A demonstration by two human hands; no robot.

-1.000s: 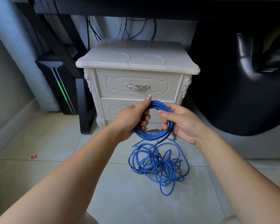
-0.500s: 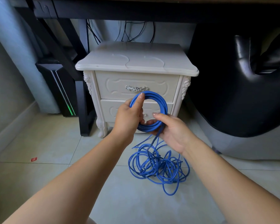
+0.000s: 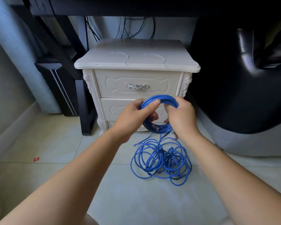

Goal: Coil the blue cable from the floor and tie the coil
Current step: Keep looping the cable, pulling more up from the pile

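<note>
A round coil of blue cable (image 3: pixel 165 99) is held upright in front of the lower drawer. My left hand (image 3: pixel 133 116) grips its left side, thumb pressed across the loops. My right hand (image 3: pixel 181 115) holds the coil's right side, fingers wrapped over the top strands. From the coil's bottom a strand drops to a loose tangle of blue cable (image 3: pixel 162 159) lying on the tiled floor just below my hands.
A white two-drawer nightstand (image 3: pixel 136 62) stands right behind the coil. A black leather chair (image 3: pixel 242 86) fills the right side. A black desk leg (image 3: pixel 81 103) and a dark computer case (image 3: pixel 58 88) stand to the left. A small red scrap (image 3: pixel 36 159) lies on the floor.
My right hand has swung up from under the coil to its top right side, laying another loop on. The left hand keeps its grip on the coil.
</note>
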